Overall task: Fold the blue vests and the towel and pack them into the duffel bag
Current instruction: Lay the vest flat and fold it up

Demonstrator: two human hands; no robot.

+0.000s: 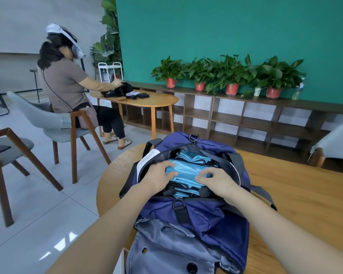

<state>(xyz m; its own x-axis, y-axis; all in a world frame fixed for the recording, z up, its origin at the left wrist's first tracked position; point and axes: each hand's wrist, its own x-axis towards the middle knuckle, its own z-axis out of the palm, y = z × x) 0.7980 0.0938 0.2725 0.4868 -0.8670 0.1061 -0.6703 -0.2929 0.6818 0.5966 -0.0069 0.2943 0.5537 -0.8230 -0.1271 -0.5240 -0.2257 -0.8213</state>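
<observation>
The duffel bag (pixel 192 212) lies on the round wooden desk (pixel 297 196) with its top opening unzipped. Folded blue vests (pixel 186 171) are stacked inside the opening, black trim showing at their edges. No towel can be made out among them.

The left hand (pixel 160 174) rests on the left end of the top vest, fingers spread and nearly straight, pressing down; its grip is apart. The right hand (pixel 213 179) sits on the right end of the same vest, fingers bent and pinching a fold of the blue cloth.

A grey flap with snap buttons (pixel 166 252) hangs at the near end of the bag.

Beyond, a seated person (pixel 71 86) wearing a headset works at another desk (pixel 147 99). 5 potted plants (pixel 232 76) stand on a low shelf (pixel 246 117) against the green wall.
</observation>
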